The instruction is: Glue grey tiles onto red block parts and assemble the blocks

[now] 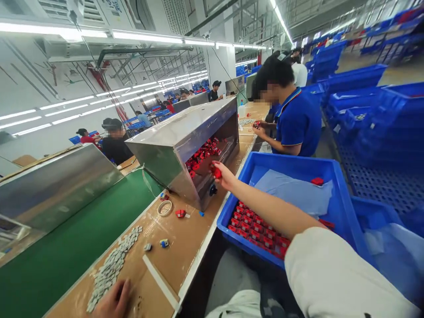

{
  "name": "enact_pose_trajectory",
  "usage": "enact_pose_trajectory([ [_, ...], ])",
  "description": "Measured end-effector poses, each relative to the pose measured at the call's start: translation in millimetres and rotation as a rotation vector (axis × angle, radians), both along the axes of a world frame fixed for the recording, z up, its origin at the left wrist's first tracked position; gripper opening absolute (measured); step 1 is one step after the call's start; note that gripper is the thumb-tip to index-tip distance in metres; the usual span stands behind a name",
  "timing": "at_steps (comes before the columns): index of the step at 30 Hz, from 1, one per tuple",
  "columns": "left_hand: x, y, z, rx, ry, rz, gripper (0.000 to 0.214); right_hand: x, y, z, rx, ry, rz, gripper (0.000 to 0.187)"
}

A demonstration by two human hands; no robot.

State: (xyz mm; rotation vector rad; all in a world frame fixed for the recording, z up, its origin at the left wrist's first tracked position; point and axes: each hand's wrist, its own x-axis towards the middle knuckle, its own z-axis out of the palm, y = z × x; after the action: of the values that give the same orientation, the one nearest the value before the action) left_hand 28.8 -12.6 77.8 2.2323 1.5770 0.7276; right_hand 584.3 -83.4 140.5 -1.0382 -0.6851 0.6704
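Note:
My right hand (224, 175) reaches forward to the open side of a steel box (172, 145) and is closed on a small red part (216, 172). Inside the box lie several more red parts (202, 154). My left hand (114, 301) rests at the bottom edge of the view on the cardboard-covered bench (179, 247), beside a long heap of small grey pieces (112, 265). Its fingers are curled, and I cannot see anything in them. Under my right forearm stands a blue crate (298, 168) with rows of red parts (256, 229) and a blue sheet (294, 192).
A green conveyor belt (66, 251) runs along the left. A tape ring (164, 207) and loose small parts (180, 213) lie on the bench. A person in a blue shirt (296, 121) works at the far bench. Stacked blue crates (380, 115) fill the right side.

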Motion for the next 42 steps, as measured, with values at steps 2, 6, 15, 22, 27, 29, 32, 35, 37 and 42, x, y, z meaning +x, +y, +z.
enact_pose_trajectory([
  [2,-3,-3,-3.1,0.026,-0.060,0.023,0.034,-34,-33,-19.5,0.016,0.030,0.001,0.052],
  [6,-6,-9,-10.0,0.060,-0.250,0.071,0.036,-120,-64,-47.8,0.050,-0.362,0.258,0.041],
  [15,-16,0,-26.6,-0.413,-0.628,-0.327,0.090,-330,33,-61.1,0.266,-1.657,0.602,0.038],
  [22,-17,7,-29.4,-0.267,-0.666,-0.133,0.056,-352,53,-85.4,0.135,-1.418,0.696,0.054],
  [27,-13,14,-42.5,-0.350,-0.845,-0.174,0.053,-314,52,-101.2,0.052,-1.758,0.631,0.035],
  [29,-10,14,-45.7,-0.328,-0.880,-0.205,0.052,-306,52,-100.9,0.093,-1.816,0.537,0.033],
  [32,-7,13,-48.3,-0.345,-0.927,-0.221,0.052,-306,46,-96.4,0.144,-1.689,0.442,0.028],
  [35,-7,13,-48.6,-0.362,-0.954,-0.238,0.052,-314,33,-91.6,0.232,-1.507,0.664,0.040],
  [37,-7,14,-47.9,-0.382,-0.957,-0.257,0.051,-322,25,-90.2,0.264,-1.408,0.900,0.049],
  [42,-8,14,-46.6,-0.303,-0.857,-0.263,0.049,-341,14,-91.8,0.232,-1.366,1.057,0.050],
])
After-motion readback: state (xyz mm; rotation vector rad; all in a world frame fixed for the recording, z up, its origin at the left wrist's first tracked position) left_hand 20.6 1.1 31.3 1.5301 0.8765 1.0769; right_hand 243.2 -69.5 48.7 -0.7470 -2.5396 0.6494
